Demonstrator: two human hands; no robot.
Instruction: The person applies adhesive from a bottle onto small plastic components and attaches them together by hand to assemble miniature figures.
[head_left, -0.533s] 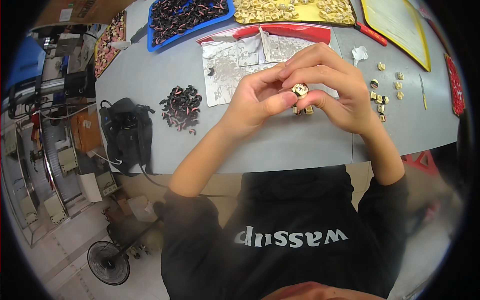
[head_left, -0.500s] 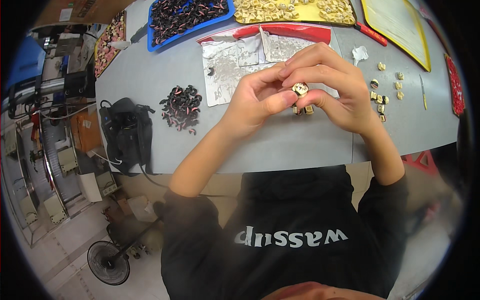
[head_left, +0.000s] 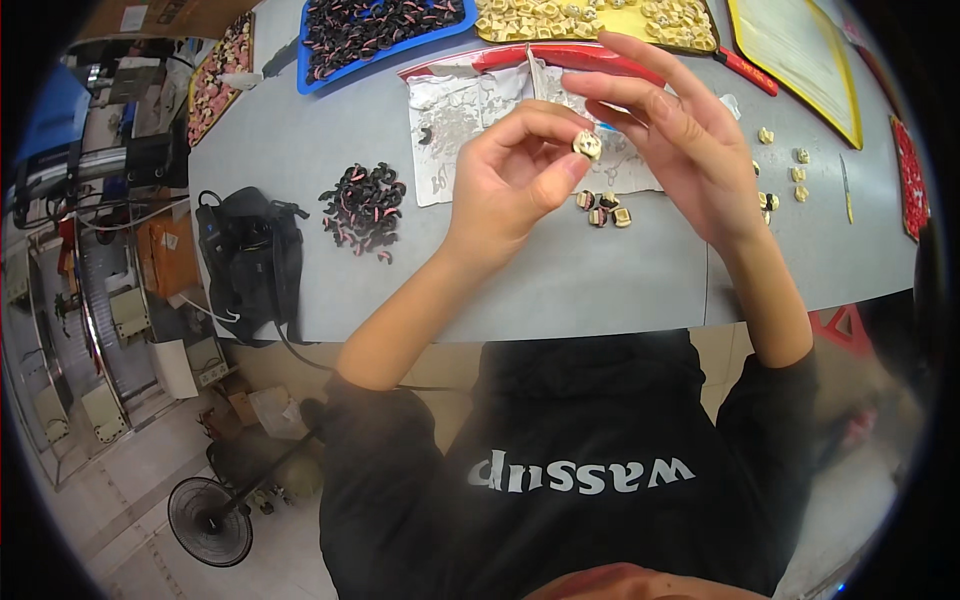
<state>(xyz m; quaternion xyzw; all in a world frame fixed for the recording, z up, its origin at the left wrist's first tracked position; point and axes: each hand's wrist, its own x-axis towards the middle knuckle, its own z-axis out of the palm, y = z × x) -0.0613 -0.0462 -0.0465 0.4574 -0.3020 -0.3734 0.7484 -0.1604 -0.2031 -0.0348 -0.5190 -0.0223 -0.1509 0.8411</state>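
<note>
From the head camera I watch a person at a grey bench [head_left: 560, 290] lift a small cream part [head_left: 587, 146] clear of the surface. The left hand [head_left: 510, 175] is pinched narrow on it, thumb and forefinger closed around the piece, which sits raised in front of the chest, above a crinkled foil sheet [head_left: 455, 125]. Half a second ago both hands were clasped around the part; now the right hand [head_left: 680, 140] has let go and hovers just beside it, fingers spread wide and holding nothing. I read that as one fitting step finished and the piece being turned for a look. Below the hands, a short row of like parts [head_left: 603, 208] lies on the bench, with a few more [head_left: 785, 178] scattered to the right. A heap of black-and-pink clips [head_left: 363, 205] sits to the left, near a black bag [head_left: 248, 255]. A blue tray [head_left: 330, 72] and a yellow tray [head_left: 600, 30] line the far edge.
</note>
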